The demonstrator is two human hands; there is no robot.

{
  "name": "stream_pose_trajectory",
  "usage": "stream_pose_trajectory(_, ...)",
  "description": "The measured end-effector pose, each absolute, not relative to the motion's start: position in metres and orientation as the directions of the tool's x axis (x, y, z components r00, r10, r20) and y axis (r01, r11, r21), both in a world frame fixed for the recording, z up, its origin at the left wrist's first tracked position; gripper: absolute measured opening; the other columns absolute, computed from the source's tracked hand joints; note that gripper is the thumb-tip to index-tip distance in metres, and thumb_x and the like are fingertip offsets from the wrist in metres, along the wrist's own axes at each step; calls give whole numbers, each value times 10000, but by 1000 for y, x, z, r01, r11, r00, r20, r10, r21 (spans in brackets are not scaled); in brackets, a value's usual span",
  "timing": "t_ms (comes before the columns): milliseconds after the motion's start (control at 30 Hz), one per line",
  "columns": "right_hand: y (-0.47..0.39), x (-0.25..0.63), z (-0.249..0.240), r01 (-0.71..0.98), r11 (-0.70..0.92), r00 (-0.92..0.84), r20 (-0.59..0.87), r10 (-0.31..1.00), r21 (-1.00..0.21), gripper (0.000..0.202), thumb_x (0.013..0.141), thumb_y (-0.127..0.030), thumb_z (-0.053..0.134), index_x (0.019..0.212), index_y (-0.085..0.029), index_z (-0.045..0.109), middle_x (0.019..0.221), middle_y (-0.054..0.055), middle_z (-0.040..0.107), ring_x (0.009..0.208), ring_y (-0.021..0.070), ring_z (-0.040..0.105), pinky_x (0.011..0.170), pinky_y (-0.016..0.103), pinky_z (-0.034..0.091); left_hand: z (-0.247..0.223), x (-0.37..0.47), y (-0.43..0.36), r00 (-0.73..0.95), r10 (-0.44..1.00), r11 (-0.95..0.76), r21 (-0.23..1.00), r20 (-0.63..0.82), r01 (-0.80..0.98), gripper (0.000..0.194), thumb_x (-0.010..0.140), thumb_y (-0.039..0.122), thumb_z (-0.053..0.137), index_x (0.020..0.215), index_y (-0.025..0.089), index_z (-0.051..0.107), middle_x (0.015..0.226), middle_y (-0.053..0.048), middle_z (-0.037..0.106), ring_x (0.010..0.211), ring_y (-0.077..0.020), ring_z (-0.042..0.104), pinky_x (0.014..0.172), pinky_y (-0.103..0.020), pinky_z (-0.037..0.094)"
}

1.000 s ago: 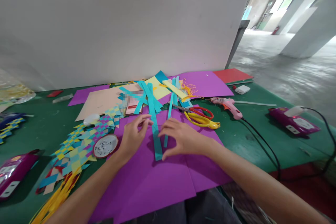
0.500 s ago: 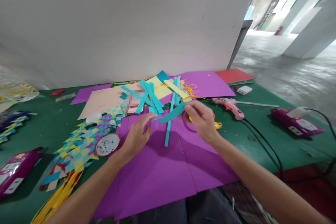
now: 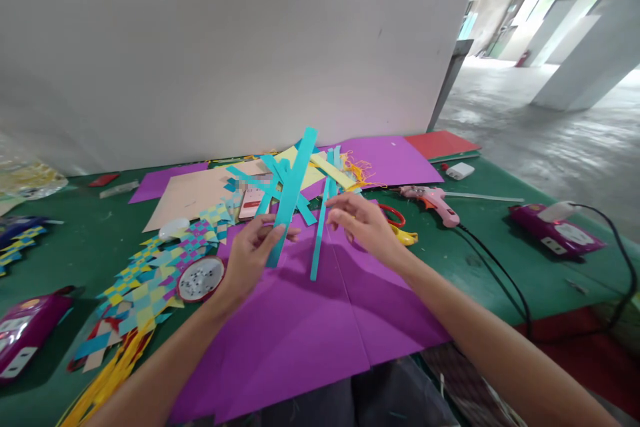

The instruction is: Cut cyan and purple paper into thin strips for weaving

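My left hand grips a wide blue paper strip near its lower end, and the strip slants up and away. Beside it on the right, my right hand is held over purple sheets with its fingers curved apart and nothing between them. A narrow blue strip lies on the purple sheets between the two hands. More blue strips are heaped behind my left hand, partly over a phone. A pale yellow strip lies behind my right hand.
Right: scissors with red and yellow handles, a pink glue gun with a cord, a purple power block. Left: a dish of small dark-and-white pieces, woven paper, yellow strings. A white panel stands behind.
My right hand has let go of the wide blue strip and moved slightly left. The strip, stretched between both hands before, now points up and away from my left hand.
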State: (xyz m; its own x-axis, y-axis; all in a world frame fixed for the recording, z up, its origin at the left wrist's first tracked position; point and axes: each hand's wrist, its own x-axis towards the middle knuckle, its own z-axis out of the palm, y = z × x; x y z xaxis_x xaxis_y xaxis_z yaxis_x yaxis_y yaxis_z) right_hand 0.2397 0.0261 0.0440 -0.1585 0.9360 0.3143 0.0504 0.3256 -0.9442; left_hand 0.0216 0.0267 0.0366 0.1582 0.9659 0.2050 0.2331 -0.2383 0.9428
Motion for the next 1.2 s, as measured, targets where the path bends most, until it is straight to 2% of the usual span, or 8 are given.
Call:
stream_pose_trajectory(100, 22, 227, 35, 284, 371, -317, 279, 907, -884, 227, 828, -389, 592, 800, -170, 642, 703, 7, 629, 639, 111, 554, 599, 236, 419, 36, 24, 27, 201, 973, -133, 988, 116, 74, 276, 850, 387, 588, 1012, 199, 465, 916, -74, 741, 783, -211, 694, 659, -295, 536)
stream_pose_trajectory(200, 20, 217, 26, 372, 445, -415, 283, 865, -815, 211, 801, -378, 634, 777, -170, 665, 711, 15, 656, 633, 118, 563, 597, 240, 407, 35, 28, 24, 272, 960, -56, 998, 65, -41, 299, 859, 388, 581, 1059, 218, 440, 1023, -72, 721, 846, -228, 697, 642, -293, 548)
stream_pose_trajectory(400, 22, 215, 20, 373, 485, -429, 317, 846, -791, 104, 806, -142, 575, 744, -160, 656, 708, 8, 664, 609, 99, 541, 591, 221, 400, 35, 31, 22, 335, 939, -46, 993, 79, -104, 333, 887, 362, 553, 1164, 224, 429, 1148, -83, 677, 1042, -242, 646, 760, -310, 548)
stream_pose_trajectory(600, 21, 215, 23, 282, 504, -469, 341, 815, -816, 106, 793, -259, 641, 834, -162, 656, 773, 19, 665, 655, 113, 570, 597, 217, 420, 31, 28, 23, 313, 946, -62, 994, 88, -93, 396, 866, 380, 578, 1213, 237, 454, 1162, -89, 674, 1122, -266, 600, 829, -367, 539)
stream_pose_trajectory(800, 27, 220, 16, 479, 549, -319, 448, 836, -685, 109, 808, -148, 568, 798, -173, 674, 656, 3, 650, 557, 107, 556, 555, 217, 381, 27, 26, 25, 356, 924, -86, 983, 140, -162, 175, 845, 265, 589, 983, 201, 676, 1189, -74, 666, 1235, -283, 503, 1016, -409, 412)
stream_pose_trajectory(933, 33, 230, 17, 592, 569, -209, 574, 792, -570, 147, 866, -174, 497, 891, -188, 641, 829, 27, 692, 675, 134, 610, 640, 234, 410, 32, 25, 28, 439, 891, 17, 958, 115, -285, 275, 814, 138, 492, 975, 189, 710, 1282, -66, 604, 1307, -291, 410, 1000, -407, 428)
stream_pose_trajectory(1033, 36, 235, 21, 609, 566, -182, 596, 782, -556, 164, 889, -205, 466, 974, -197, 606, 918, 33, 688, 713, 143, 619, 682, 243, 426, 34, 22, 29, 522, 853, 192, 934, -7, -301, 348, 780, 116, 478, 1033, 197, 703, 1270, -75, 607, 1173, -301, 540, 803, -373, 543)
stream_pose_trajectory(1200, 36, 238, 28, 541, 529, -97, 576, 812, -654, 184, 899, -219, 436, 1008, -189, 581, 863, 33, 673, 684, 139, 618, 658, 247, 439, 36, 20, 28, 623, 779, 297, 918, -74, -262, 287, 744, 191, 547, 955, 135, 733, 996, -122, 706, 829, -261, 668, 640, -333, 559)
